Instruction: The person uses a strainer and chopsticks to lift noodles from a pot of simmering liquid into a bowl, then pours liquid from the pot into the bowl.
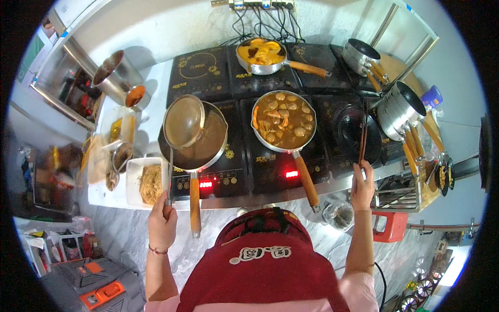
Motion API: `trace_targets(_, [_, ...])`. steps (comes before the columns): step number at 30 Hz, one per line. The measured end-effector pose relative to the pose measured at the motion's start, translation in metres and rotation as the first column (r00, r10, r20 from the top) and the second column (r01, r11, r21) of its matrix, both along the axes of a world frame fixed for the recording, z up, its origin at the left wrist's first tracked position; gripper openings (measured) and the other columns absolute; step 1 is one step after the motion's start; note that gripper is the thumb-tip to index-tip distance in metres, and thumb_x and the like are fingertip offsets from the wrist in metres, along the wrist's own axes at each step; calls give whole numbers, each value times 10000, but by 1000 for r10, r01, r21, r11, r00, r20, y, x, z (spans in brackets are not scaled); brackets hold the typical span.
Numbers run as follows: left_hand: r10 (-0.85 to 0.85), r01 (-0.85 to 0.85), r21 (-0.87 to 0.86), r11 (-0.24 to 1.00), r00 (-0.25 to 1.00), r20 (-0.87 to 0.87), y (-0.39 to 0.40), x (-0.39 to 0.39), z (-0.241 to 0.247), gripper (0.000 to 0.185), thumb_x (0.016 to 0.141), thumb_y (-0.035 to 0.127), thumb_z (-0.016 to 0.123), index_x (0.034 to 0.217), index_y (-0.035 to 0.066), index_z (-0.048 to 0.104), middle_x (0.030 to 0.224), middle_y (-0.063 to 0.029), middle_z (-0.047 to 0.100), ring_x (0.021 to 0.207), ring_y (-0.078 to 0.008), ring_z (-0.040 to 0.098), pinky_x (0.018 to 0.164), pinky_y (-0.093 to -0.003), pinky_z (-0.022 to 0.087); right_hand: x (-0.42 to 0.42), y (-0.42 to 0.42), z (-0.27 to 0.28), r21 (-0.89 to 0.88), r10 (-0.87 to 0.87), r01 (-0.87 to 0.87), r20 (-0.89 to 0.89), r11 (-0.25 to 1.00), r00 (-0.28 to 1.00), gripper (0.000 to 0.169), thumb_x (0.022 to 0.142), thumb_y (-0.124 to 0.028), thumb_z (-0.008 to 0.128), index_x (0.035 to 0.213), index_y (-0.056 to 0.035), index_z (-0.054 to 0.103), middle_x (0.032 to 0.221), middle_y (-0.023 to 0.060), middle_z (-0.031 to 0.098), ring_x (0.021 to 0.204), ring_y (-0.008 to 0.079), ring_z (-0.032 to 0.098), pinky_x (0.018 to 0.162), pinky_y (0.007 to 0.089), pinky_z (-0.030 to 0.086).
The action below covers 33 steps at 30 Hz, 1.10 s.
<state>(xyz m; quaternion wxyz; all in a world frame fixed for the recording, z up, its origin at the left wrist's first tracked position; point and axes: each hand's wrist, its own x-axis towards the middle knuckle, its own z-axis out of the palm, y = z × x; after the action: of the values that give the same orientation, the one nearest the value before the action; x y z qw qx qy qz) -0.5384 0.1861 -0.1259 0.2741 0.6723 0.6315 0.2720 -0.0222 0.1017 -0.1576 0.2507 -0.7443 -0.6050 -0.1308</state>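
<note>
My left hand [163, 223] grips the long handle of a round mesh strainer [183, 121]. The strainer tilts over the left side of a saucepan of brown liquid [212, 132], whose wooden handle points toward me. A pair of chopsticks [363, 134] is held upright in my right hand [363, 185], above a round black item [356, 134] on the right cooktop. Between my hands, a second saucepan [284, 121] contains brown broth with round pieces and orange-edged pieces. Whether the strainer touches the left pan's rim, I cannot tell.
Behind stands a pan of yellow food [262, 54] on black induction cooktops [198, 72]. Stacked saucepans [397, 111] occupy the right side. At left are a white container of noodles [150, 181] and a tall metal pot [117, 74]. A red stool [391, 227] stands below the right edge.
</note>
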Motion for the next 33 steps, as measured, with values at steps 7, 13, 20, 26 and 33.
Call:
trace_targets(7, [121, -58, 213, 975, 947, -296, -21, 26, 29, 503, 797, -68, 496, 1286, 39, 457, 866, -157, 504, 658, -265, 518, 585, -296, 429, 27, 2, -18, -205, -28, 47, 94, 978, 995, 400, 765, 32, 537, 1140, -99, 583, 1253, 105, 455, 1145, 325, 480, 903, 396, 444])
trace_targets(13, [148, -63, 256, 965, 933, -329, -26, 31, 20, 503, 799, -47, 514, 1285, 75, 471, 827, -134, 496, 641, -266, 509, 593, -340, 440, 24, -9, -10, -172, -69, 96, 157, 980, 985, 455, 725, 77, 557, 1142, -101, 594, 1221, 112, 501, 1174, 344, 461, 986, 425, 394])
trace_targets(20, [205, -121, 251, 960, 917, -341, -30, 36, 16, 472, 823, -43, 503, 1287, 35, 470, 835, -82, 464, 662, -167, 445, 604, -272, 410, -13, -24, -38, 89, 160, -164, 49, 982, 986, 268, 697, -24, 585, 963, -51, 604, 1032, 106, 610, 879, 282, 581, 737, 387, 475])
trace_targets(26, [251, -163, 271, 949, 909, -334, -34, 47, 19, 450, 841, -32, 501, 1285, 32, 470, 848, -81, 462, 668, -143, 439, 596, -260, 402, -44, 23, -63, -128, 181, -195, -117, 972, 977, 325, 706, -62, 576, 1030, -38, 562, 1149, 89, 578, 1048, 285, 523, 895, 416, 421])
trace_targets(33, [287, -204, 270, 941, 903, -319, -42, 47, 14, 444, 827, -14, 522, 1267, 24, 476, 872, -130, 490, 679, -220, 512, 612, -292, 442, -41, 32, -70, -152, 227, -240, -100, 959, 969, 293, 723, -69, 568, 1014, -37, 558, 1171, 98, 575, 1077, 298, 508, 899, 425, 418])
